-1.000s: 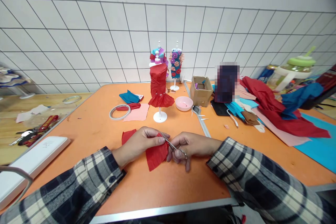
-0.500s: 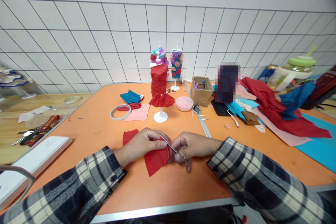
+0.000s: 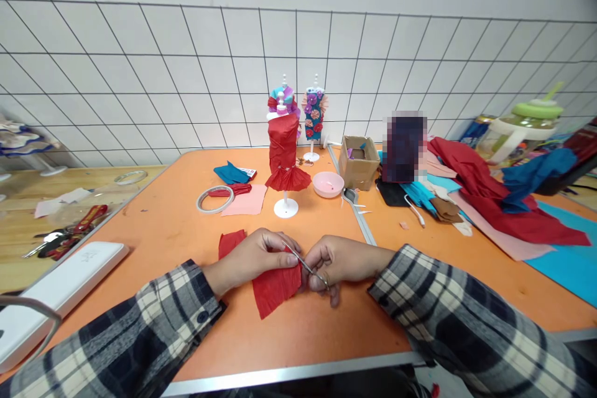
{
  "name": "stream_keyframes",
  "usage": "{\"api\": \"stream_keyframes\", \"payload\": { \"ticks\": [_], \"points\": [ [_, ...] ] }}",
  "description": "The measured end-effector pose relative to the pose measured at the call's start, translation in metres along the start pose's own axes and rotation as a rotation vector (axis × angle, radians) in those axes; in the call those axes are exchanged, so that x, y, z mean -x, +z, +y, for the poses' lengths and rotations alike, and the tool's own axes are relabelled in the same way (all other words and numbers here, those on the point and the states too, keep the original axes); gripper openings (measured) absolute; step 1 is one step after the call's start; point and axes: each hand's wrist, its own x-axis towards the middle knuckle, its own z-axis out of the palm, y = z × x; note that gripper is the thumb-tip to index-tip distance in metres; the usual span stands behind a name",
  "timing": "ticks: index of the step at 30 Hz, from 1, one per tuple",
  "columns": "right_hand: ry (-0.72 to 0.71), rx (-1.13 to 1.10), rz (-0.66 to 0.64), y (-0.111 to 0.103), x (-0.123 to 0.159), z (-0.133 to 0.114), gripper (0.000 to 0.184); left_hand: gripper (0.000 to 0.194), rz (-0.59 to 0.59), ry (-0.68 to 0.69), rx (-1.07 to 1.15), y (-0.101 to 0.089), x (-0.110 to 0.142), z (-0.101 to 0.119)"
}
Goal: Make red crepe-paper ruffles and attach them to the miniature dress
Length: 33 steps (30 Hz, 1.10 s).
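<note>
My left hand [image 3: 265,255] pinches a piece of red crepe paper [image 3: 275,289], which spreads out below the fingers and shows again left of the wrist. My right hand [image 3: 329,258] is closed on a pair of slim metal scissors [image 3: 305,266], with fingers at the handle loops. Their blades point up and left across the paper's edge, touching the left fingertips; whether they are parted I cannot tell. Beyond my hands stands a small white mannequin wearing a red crepe paper dress [image 3: 283,146], gathered at the waist with a flared hem.
Behind are two more decorated mannequins [image 3: 314,115]. A tape roll [image 3: 215,199], pink paper [image 3: 245,200], pink bowl [image 3: 328,185] and cardboard box [image 3: 358,163] lie around the stand. Coloured paper sheets [image 3: 494,199] heap at right; a white power strip [image 3: 69,286] lies left.
The lower flap of red crepe paper has swung slightly left and down. Both hands and the scissors stay almost in place.
</note>
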Motion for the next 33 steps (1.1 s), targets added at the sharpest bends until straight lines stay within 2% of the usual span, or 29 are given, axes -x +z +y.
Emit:
{"api": "stream_keyframes", "payload": {
  "ticks": [5,10,14,16,19,23,28,33],
  "points": [
    [-0.002,-0.038,-0.017,0.000,0.001,0.001,0.056,0.035,-0.006,0.021,0.002,0.000,0.000,-0.002],
    [-0.024,-0.001,0.019,0.000,0.000,0.000,0.056,0.033,0.005,0.031,0.011,-0.002,0.000,-0.002],
    [-0.063,0.008,0.051,-0.003,0.000,0.001,0.054,0.042,-0.006,0.011,0.061,-0.003,0.005,0.003],
    [-0.080,0.015,0.057,-0.005,0.001,0.001,0.053,0.047,0.016,-0.002,0.153,-0.002,0.007,0.004],
    [-0.086,0.018,0.046,-0.005,0.001,0.001,0.052,0.048,0.111,-0.012,0.246,-0.001,0.008,0.003],
    [-0.063,-0.002,0.042,-0.001,0.002,-0.001,0.057,0.029,0.198,0.009,0.128,0.000,0.004,0.000],
    [-0.095,-0.054,0.016,0.004,0.001,-0.002,0.054,0.032,0.146,-0.001,0.095,0.000,0.001,-0.002],
    [-0.060,-0.049,0.029,0.005,-0.001,-0.001,0.054,0.032,0.146,0.044,0.086,0.001,0.001,0.001]
  ]
}}
